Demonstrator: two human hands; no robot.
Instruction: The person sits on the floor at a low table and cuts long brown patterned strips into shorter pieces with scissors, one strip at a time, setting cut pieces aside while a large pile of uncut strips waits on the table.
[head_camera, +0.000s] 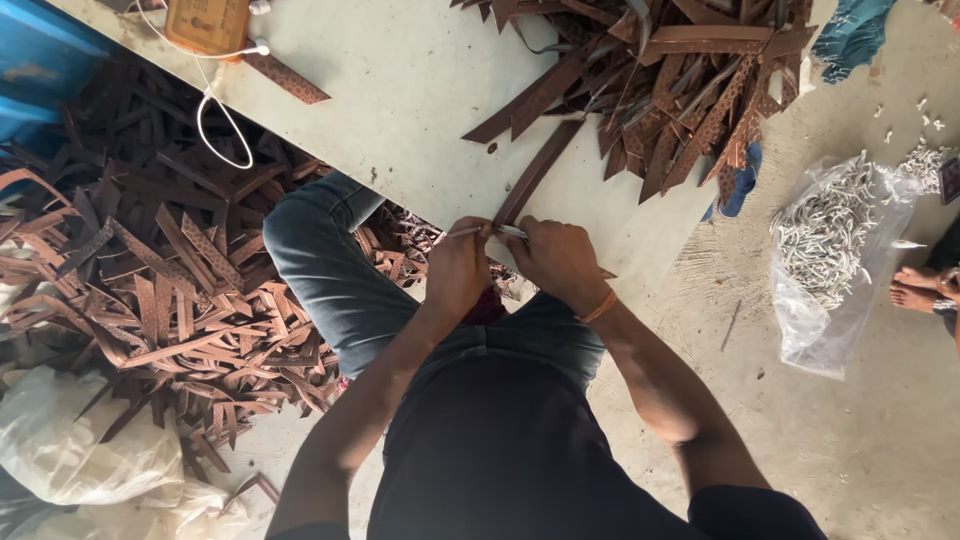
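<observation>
A: What is each hand doing?
B: My left hand and right hand are both gripping a thin metal tool on the strap end, at the table edge.
A: Technique?
B: I am keeping the strap flat, I judge.

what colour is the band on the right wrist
Orange; the band sits just behind the right hand, clearest in the head view.

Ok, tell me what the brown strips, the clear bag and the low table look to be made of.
Brown strips: probably leather or a leather-like sheet, matte, some with a stamped pattern; they bend and curl. Clear bag: thin plastic film, glossy, wrinkled, see-through to the pale pieces inside. Low table: hard pale board, smooth, scuffed; the material is unclear.
</observation>
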